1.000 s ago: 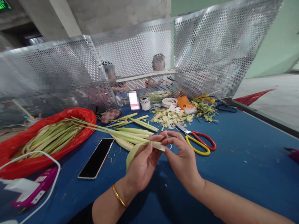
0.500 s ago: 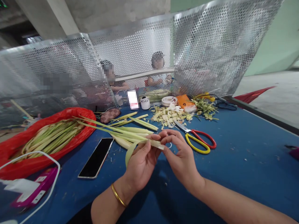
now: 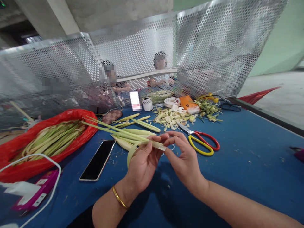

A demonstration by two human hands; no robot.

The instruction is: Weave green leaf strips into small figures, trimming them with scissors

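Note:
My left hand (image 3: 143, 166), with a gold bangle at the wrist, is closed around pale green leaf strips (image 3: 133, 134) whose long thin ends reach left toward the red bag. One strip bends in a loop beside the left thumb. At the strips' cut whitish end, my right hand (image 3: 184, 158) pinches the tip between thumb and fingers. Just beyond the left hand lie more pale leaf strips (image 3: 122, 144) on the blue table. Scissors (image 3: 201, 144) with one red and one yellow handle lie to the right of my right hand, partly spread.
On the left are a red bag (image 3: 80, 115) of green stalks, a phone (image 3: 97, 161) and a purple power strip (image 3: 45, 186) with a white cable. Leaf scraps (image 3: 171, 117), a tape roll (image 3: 172, 102) and an orange packet (image 3: 188, 104) lie before the perforated metal screen (image 3: 133, 47); people sit behind it.
The thin far ends of the held strips have shifted slightly right. Both hands keep almost the same place and grip, and the strips' cut end has turned a little.

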